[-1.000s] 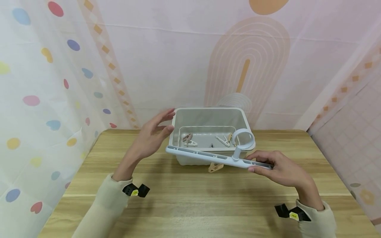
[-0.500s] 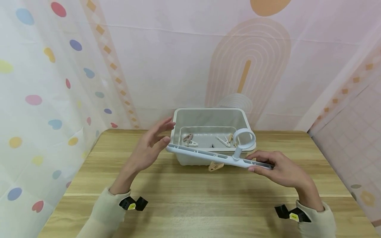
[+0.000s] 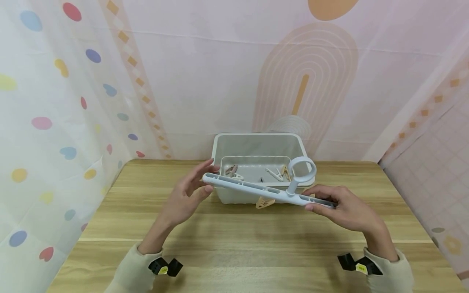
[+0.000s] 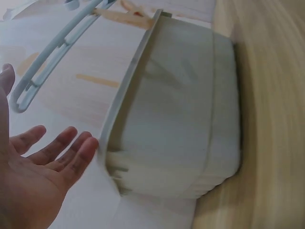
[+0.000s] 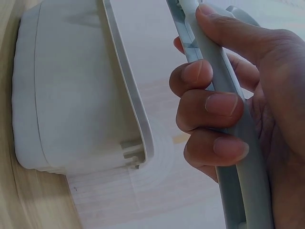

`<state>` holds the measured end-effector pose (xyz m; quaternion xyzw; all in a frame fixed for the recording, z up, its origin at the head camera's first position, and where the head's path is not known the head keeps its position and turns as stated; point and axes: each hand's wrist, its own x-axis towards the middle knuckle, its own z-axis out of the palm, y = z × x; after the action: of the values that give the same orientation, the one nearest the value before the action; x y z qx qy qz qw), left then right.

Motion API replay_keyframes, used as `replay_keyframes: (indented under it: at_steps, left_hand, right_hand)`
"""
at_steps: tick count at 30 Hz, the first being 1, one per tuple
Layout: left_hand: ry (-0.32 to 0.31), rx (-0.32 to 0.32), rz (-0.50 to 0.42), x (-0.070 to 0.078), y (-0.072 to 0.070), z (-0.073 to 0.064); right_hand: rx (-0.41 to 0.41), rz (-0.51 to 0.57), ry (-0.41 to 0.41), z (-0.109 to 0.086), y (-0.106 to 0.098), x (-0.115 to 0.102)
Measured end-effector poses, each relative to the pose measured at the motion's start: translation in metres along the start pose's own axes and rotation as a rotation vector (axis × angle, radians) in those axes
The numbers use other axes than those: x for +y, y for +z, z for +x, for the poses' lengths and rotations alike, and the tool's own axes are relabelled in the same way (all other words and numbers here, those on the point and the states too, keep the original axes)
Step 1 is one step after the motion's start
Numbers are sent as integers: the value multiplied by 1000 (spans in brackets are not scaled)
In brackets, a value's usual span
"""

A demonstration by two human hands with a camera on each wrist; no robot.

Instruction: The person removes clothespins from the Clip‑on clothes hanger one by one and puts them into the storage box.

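My right hand (image 3: 346, 207) grips the right end of a pale blue plastic clip hanger (image 3: 249, 189), a slotted bar with a round ring (image 3: 302, 179) standing up from its middle. In the right wrist view its fingers (image 5: 214, 107) curl round the bar. A peach clothespin (image 3: 264, 202) hangs under the bar. My left hand (image 3: 187, 195) is at the bar's left end, fingers loosely spread; in the left wrist view the fingers (image 4: 62, 148) stand apart from the hanger, palm toward it. Behind the hanger is a pale grey plastic bin (image 3: 256, 142).
Inside the bin lie several clothespins, among them a white one (image 3: 274, 175) and a brownish one (image 3: 231, 170). The bin stands at the back of the wooden table (image 3: 234, 252), against a patterned curtain (image 3: 205, 81).
My left hand has drawn back toward me and lower, away from the bin's rim to the bar's end. The hanger's left end has risen a little; my right hand keeps its grip.
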<state>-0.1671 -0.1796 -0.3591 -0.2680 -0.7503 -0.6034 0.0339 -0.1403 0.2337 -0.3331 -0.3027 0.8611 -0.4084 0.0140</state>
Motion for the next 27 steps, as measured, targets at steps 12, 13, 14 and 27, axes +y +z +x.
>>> replay_keyframes:
  at_steps: [12, 13, 14, 27]
  left_hand:
    - [20, -25, -22, -2, 26, -12]
    - [17, -35, -21, -2, 29, -13]
    - [10, -47, -21, -2, 31, -13]
    - [-77, -132, -87, -4, 66, -16]
  right_hand:
    - [8, -5, -16, 1, 4, 0]
    - [8, -5, -16, 1, 4, 0]
    - [8, -6, -15, 1, 4, 0]
    - [0, 10, -35, 3, 8, -1]
